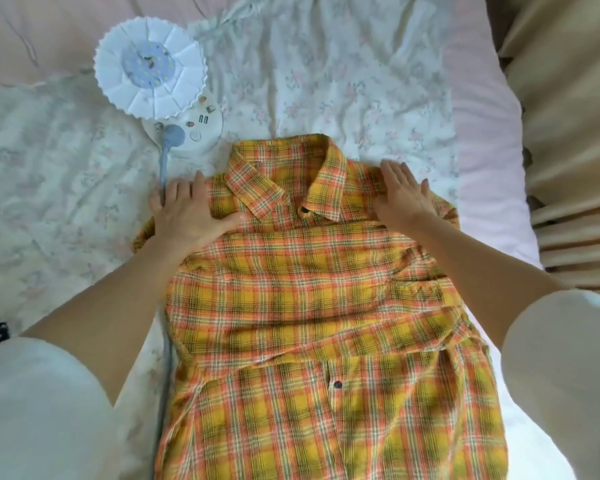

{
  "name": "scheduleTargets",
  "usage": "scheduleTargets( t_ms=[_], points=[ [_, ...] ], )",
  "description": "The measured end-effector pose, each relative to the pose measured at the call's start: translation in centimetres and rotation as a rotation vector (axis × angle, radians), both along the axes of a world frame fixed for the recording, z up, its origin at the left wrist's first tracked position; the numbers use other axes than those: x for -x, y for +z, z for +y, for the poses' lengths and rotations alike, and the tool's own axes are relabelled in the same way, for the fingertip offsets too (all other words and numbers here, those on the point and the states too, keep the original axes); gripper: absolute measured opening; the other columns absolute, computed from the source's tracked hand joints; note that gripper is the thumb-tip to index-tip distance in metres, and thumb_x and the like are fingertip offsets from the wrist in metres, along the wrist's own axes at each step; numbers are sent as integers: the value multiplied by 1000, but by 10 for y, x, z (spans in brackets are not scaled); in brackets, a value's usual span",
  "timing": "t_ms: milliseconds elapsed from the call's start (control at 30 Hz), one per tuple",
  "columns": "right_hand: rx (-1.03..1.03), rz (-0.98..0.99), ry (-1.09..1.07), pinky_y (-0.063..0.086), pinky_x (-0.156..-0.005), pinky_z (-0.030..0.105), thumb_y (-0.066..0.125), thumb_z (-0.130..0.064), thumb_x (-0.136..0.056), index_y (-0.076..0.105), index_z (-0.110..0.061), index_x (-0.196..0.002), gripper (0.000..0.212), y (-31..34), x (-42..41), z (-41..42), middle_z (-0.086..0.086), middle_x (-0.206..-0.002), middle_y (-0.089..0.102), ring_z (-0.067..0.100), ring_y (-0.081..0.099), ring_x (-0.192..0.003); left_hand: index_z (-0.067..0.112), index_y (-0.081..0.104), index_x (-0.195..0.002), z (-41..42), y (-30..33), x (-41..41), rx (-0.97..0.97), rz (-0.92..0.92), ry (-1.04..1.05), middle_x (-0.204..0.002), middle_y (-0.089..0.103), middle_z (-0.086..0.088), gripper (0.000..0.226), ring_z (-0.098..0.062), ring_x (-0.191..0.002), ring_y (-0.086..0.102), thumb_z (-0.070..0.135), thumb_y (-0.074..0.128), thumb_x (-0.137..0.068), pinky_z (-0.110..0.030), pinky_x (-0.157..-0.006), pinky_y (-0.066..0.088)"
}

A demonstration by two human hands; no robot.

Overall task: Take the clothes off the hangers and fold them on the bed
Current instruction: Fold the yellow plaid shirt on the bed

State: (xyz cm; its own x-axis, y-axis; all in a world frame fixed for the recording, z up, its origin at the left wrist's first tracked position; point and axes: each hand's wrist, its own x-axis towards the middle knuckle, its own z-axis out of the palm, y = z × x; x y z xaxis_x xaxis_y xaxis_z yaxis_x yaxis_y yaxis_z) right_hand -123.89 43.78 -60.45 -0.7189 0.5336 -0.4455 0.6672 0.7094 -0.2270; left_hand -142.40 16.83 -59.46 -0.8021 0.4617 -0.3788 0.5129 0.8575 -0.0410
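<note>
Shirt (309,306): yellow-orange plaid, thin woven cloth, lies front-up on the bed (361,81), buttoned, sleeves folded across the chest. Left hand (184,209) flat, fingers straight and slightly spread, pressing the shirt's shoulder; fingertips reach past the edge onto the sheet. Right hand (404,195) flat, fingers together, pressing the other shoulder. Long axis runs away from the person, collar (284,174) at the far end. Sheet wrinkled, floral. Lamp (153,67) with pleated round shade just beside the collar.
</note>
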Motion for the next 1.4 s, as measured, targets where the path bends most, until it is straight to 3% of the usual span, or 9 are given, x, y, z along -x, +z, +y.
scheduleTargets(
  t_ms=[100,200,367,500,700,967,1200,1300,1400],
  points=[
    [-42,-41,28,3,-118,46,49,-22,-91,9,-14,-150,72,3,19,1,10,-154,20,25,13,-144,9,37,-138,5,7,7,26,101,-39,-135,48,-15,92,-31,-130,34,76,45,-76,-48,-108,16],
    [-114,54,-8,37,-100,40,49,-12,-90,43,-7,-133,43,13,28,-1,13,-130,47,30,41,-121,9,57,-125,11,20,7,-234,-84,17,-119,62,-15,57,-31,-114,53,51,58,-86,-38,-98,35],
    [-143,182,-54,39,-62,34,44,-13,-93,46,-9,-115,22,36,5,-12,11,-97,61,29,53,-78,3,46,-127,2,43,-9,-377,-139,-93,-106,62,-16,43,-32,-97,58,36,43,-99,-41,-80,47],
    [-133,258,16,32,-61,35,40,-25,-100,42,-6,-112,23,55,-43,-32,11,-96,56,27,46,-71,4,42,-120,-31,61,-44,-390,-30,-247,-61,41,3,33,-22,-52,47,30,39,-100,-27,-44,29],
    [-58,251,-79,40,-67,42,47,-17,-95,44,-4,-112,21,57,-131,-77,21,-104,60,44,57,-87,8,40,-92,-88,82,-117,-384,-5,-578,-52,46,-1,31,-18,-28,35,8,69,-82,-9,-36,11],
    [3,109,58,44,-84,48,48,-5,-89,41,-20,-141,54,63,-252,-137,16,-112,54,38,52,-104,8,59,-114,-171,73,-203,-170,-143,-662,-100,56,-10,37,-18,-38,41,-4,65,-80,-16,-32,14],
    [-19,143,207,53,-59,42,37,-14,-83,52,-18,-135,54,49,-317,-162,14,-85,56,38,60,-80,27,33,-135,-191,71,-262,159,-187,-628,-134,32,3,42,-10,-55,46,10,36,-97,-23,-41,33],
    [2,-67,275,44,-95,45,39,-19,-84,38,-28,-143,60,43,-328,-161,13,-117,54,37,51,-112,29,36,-135,-191,65,-280,212,-236,-594,-137,32,2,40,-12,-92,54,23,40,-96,-20,-53,37],
    [79,-274,261,19,-115,41,46,-20,-86,20,-35,-148,70,33,-327,-159,5,-143,32,26,29,-132,29,44,-130,-188,55,-292,185,-369,-431,-135,35,4,39,-16,-122,37,43,43,-94,-33,-92,42]
  ],
)
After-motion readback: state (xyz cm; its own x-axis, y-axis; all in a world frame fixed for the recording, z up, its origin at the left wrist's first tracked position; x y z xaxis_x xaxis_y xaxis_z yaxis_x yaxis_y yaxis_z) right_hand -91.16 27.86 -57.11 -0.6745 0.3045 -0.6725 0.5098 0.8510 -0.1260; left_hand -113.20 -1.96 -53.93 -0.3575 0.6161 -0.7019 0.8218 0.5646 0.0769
